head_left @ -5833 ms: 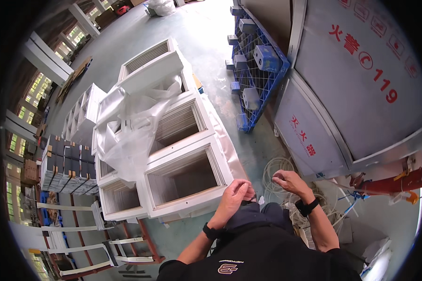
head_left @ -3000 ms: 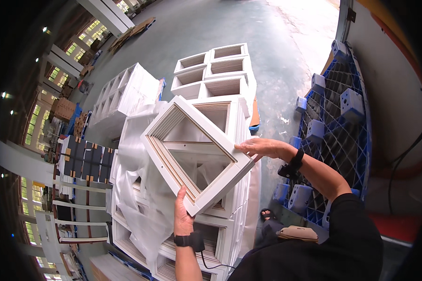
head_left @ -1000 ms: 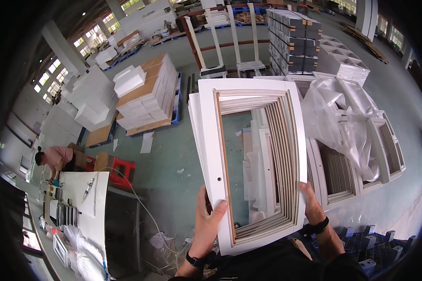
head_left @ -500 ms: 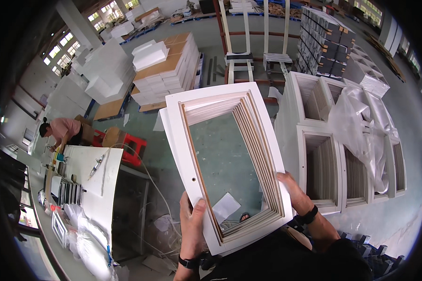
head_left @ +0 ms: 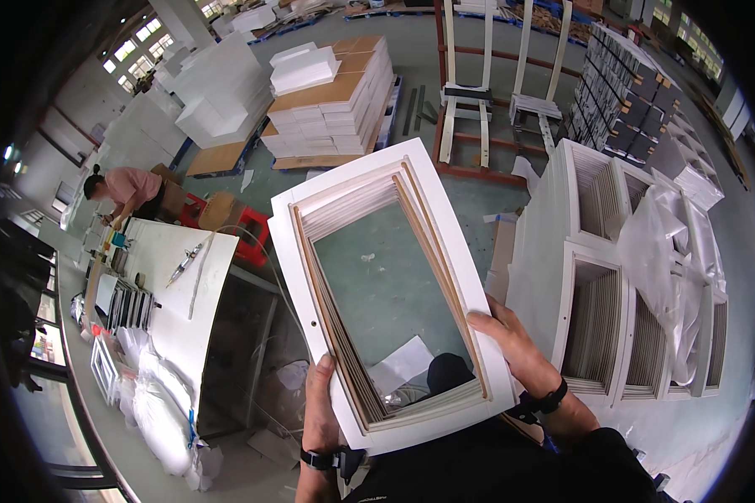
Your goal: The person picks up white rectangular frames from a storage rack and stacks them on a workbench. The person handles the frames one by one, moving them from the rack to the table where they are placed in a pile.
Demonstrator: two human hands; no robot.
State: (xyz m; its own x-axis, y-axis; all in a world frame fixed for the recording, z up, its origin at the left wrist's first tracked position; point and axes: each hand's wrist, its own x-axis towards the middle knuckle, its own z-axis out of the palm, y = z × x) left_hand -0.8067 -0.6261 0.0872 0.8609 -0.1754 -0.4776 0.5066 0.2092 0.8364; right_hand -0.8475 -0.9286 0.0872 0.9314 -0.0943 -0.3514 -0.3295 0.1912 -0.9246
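I have a stack of white rectangular frames with brown inner edges (head_left: pixel 461 268) gripped between my two hands, held up in front of my body and tilted, the top leaning to the left. My left hand (head_left: pixel 320 402) is closed on the lower left side, its thumb lying near the outer edge; its other fingers are mostly hidden. My right hand (head_left: pixel 512 344) clasps the right side lower down, thumb over the front face. (A small dark round hole (head_left: pixel 314 324) shows in the left rail, just above my left thumb.) Through the opening I see the green floor and a flat white sheet (head_left: pixel 403 365) lying on it.

To my right, well apart from my grip, stand more piles of white rectangular frames (head_left: pixel 564 335), partly draped with a crumpled translucent plastic sheet (head_left: pixel 658 251). On my left is a white flat-topped worktable (head_left: pixel 172 323), with bundled clear plastic bags (head_left: pixel 161 411) along its near side. A co-worker in a pink top (head_left: pixel 130 189) bends over its far end, near a red plastic stool (head_left: pixel 253 247). Farther ahead, white boards topped with brown cardboard (head_left: pixel 335 117) are piled on a blue pallet (head_left: pixel 386 126).
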